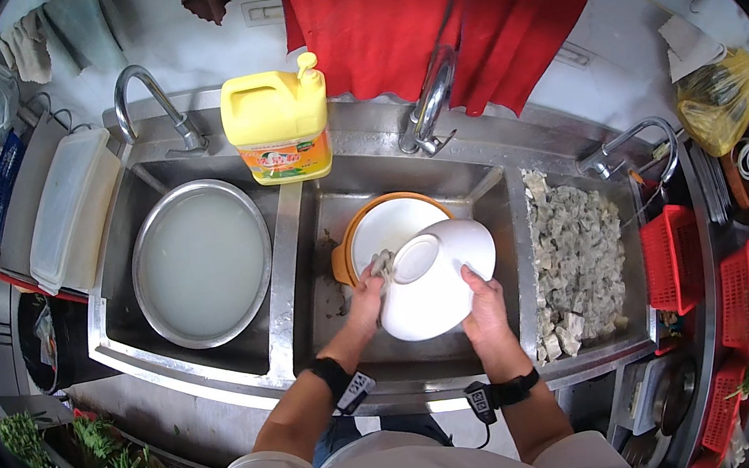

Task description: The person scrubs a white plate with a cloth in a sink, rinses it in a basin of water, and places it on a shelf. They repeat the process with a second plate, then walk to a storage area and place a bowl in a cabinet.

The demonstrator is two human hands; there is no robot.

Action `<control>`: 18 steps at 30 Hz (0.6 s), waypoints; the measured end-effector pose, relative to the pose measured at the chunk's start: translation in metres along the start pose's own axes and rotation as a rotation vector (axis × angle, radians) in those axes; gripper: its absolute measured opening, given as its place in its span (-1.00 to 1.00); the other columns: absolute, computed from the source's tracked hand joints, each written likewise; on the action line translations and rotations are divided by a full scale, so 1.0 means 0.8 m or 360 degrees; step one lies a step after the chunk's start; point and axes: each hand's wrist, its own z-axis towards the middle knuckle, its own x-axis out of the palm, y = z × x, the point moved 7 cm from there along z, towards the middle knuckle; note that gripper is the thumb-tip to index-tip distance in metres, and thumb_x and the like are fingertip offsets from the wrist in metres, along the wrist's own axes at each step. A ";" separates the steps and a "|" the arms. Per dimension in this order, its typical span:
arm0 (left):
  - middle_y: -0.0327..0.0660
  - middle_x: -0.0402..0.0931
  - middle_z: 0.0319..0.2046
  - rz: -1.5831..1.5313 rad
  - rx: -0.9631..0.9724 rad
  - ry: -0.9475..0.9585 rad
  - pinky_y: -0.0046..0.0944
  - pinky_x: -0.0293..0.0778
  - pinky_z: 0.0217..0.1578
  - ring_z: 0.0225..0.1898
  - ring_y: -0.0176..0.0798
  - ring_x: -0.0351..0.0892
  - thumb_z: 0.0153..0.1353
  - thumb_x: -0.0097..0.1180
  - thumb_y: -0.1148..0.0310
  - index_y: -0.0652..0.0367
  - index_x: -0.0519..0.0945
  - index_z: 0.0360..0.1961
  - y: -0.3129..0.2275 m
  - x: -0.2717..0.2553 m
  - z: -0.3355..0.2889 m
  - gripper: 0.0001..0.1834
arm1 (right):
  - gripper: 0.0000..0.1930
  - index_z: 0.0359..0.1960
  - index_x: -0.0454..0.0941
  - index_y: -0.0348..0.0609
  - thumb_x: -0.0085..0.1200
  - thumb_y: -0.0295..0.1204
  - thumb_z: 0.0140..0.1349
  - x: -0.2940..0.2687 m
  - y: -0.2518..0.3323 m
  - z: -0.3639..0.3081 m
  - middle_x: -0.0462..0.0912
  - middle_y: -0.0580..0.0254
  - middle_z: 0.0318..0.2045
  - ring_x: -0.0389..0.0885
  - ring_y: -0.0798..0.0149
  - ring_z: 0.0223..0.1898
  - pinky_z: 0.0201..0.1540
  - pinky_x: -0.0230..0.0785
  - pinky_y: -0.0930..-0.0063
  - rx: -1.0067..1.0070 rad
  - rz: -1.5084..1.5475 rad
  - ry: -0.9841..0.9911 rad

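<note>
A white bowl (441, 287) is tilted over the middle sink, with its foot ring facing up toward me. My right hand (482, 303) grips the bowl's right side, thumb on the outer wall and fingers out of sight beneath. At the bowl's left side my left hand (367, 295) is closed on a greyish cloth (384, 264), which touches the bowl near its foot ring. Under the bowl an orange-rimmed pot (357, 232) with a white inside stands in the middle sink (309, 316); the bowl hides part of it.
A steel basin (148, 297) of cloudy water sits in the left sink. The right sink holds many grey chunky pieces (576, 252). A yellow jug (275, 118) with a pump stands behind the divider. Faucets (437, 99) rise at the back. Red baskets (672, 262) stand at the right.
</note>
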 end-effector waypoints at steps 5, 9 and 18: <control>0.01 0.25 0.23 0.0740 0.0506 -0.0068 -0.17 0.04 0.28 0.30 -0.01 0.15 0.21 0.01 0.32 0.19 0.27 0.27 0.022 0.046 -0.059 -0.42 | -0.71 -0.05 0.48 -0.37 0.11 -0.50 0.22 -0.023 -0.067 0.026 0.59 0.14 -0.13 0.57 0.23 -0.10 -0.04 0.43 0.35 -0.0193 0.0020 -0.0250; 0.08 0.24 0.21 0.1251 0.0764 0.0206 -0.10 0.03 0.29 0.28 0.14 0.14 0.24 -0.08 0.31 0.03 0.30 0.26 -0.013 0.100 -0.059 -0.48 | -0.77 -0.12 0.53 -0.37 0.11 -0.48 0.24 -0.032 -0.079 0.018 0.62 0.23 -0.21 0.56 0.40 -0.23 -0.17 0.40 0.50 -0.0203 -0.0371 -0.0077; 0.02 0.16 0.27 0.0995 0.0561 0.0343 -0.23 0.02 0.29 0.31 -0.06 0.12 0.36 -0.17 0.19 0.09 0.19 0.31 -0.017 0.087 0.018 -0.47 | -0.78 -0.18 0.56 -0.40 0.16 -0.63 0.11 -0.033 -0.018 -0.019 0.63 0.23 -0.27 0.55 0.42 -0.29 -0.16 0.38 0.52 -0.0190 -0.0439 0.0183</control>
